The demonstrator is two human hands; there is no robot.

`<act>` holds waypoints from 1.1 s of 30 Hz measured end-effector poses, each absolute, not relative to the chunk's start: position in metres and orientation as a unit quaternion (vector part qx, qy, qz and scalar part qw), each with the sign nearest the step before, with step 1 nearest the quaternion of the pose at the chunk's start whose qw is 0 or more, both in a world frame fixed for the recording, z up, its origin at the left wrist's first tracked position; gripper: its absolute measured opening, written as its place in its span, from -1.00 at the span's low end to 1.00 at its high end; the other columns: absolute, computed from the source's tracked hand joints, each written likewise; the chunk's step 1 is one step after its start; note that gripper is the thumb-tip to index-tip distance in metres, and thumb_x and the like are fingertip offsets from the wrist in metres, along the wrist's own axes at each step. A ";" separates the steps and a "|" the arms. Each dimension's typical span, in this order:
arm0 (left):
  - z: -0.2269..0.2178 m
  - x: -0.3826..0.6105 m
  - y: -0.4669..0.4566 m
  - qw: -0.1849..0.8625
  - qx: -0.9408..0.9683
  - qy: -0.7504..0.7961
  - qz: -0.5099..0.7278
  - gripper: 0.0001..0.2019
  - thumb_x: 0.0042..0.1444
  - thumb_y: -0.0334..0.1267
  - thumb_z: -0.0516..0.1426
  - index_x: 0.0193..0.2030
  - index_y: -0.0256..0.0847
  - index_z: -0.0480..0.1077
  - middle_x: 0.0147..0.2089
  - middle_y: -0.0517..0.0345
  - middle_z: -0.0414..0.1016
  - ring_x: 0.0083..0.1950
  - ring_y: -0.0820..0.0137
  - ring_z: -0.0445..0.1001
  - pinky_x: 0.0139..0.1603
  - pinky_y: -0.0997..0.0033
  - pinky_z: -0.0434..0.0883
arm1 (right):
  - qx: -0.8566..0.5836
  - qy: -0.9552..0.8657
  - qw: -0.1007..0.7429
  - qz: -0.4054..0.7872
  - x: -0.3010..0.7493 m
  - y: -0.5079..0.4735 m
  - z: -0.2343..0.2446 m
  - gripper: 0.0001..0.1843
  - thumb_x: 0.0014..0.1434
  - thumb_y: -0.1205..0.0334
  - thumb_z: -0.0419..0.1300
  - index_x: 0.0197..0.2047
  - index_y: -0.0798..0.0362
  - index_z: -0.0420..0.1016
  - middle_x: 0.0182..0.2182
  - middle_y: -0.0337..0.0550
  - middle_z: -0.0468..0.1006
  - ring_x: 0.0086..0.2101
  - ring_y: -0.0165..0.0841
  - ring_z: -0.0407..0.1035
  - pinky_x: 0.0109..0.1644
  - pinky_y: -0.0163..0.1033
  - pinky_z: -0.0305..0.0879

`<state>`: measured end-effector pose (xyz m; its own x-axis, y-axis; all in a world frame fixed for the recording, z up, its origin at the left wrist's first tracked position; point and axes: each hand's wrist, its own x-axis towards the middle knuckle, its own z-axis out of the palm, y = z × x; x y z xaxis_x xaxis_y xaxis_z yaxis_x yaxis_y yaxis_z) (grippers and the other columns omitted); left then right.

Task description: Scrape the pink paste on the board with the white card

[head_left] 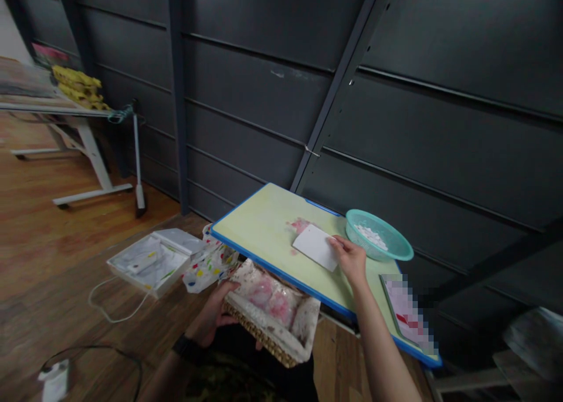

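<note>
My left hand (215, 311) grips the left end of a basket (257, 337) with a woven outer side and a pale lining. The basket is tilted against the near edge of the table (259, 220), and pink-stained, wet-looking material (272, 299) lies in it. Between the thumb and fingers of my right hand (349, 255) is a flat white scraper card (314, 246), held low over the yellow tabletop. Beside the card, pink residue (301, 225) is smeared on the table. Whether the card touches the surface I cannot tell.
A green plastic colander (396, 240) with white pieces stands at the table's back right. A pixelated flat item (407, 314) lies at the right edge. On the floor to the left are an open white box (149, 261), a dotted plastic bag (206, 267) and cables (116, 318).
</note>
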<state>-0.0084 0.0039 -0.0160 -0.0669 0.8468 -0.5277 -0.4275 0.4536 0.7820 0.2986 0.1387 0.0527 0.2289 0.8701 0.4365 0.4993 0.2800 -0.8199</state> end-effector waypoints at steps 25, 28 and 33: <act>-0.019 -0.014 0.007 0.659 0.165 0.540 0.496 -0.63 -0.02 -0.12 0.23 -0.07 -0.18 0.39 -0.25 0.08 0.53 -0.25 0.21 0.52 -0.29 0.22 0.55 | -0.532 -0.642 0.496 0.244 0.263 0.095 0.057 -0.58 -0.01 -0.15 0.32 -0.40 0.08 0.71 -0.46 -0.13 0.64 -0.41 -0.23 0.42 -0.36 -0.24 0.30; -0.016 -0.014 0.006 0.647 0.167 0.552 0.498 -0.62 0.00 -0.11 0.21 -0.04 -0.17 0.37 -0.18 0.08 0.52 -0.20 0.23 0.51 -0.28 0.22 0.56 | -0.552 -0.594 0.545 0.214 0.275 0.108 0.055 -0.53 -0.03 -0.17 0.31 -0.34 0.11 0.72 -0.38 -0.05 0.68 -0.37 -0.18 0.46 -0.31 -0.19 0.34; -0.015 -0.014 0.006 0.654 0.159 0.559 0.484 -0.68 0.05 -0.11 0.19 -0.06 -0.17 0.38 -0.26 0.09 0.52 -0.26 0.25 0.53 -0.29 0.23 0.56 | -0.594 -0.561 0.557 0.147 0.298 0.127 0.048 -0.44 -0.01 -0.21 0.26 -0.31 0.17 0.72 -0.36 0.03 0.69 -0.37 -0.12 0.48 -0.31 -0.15 0.33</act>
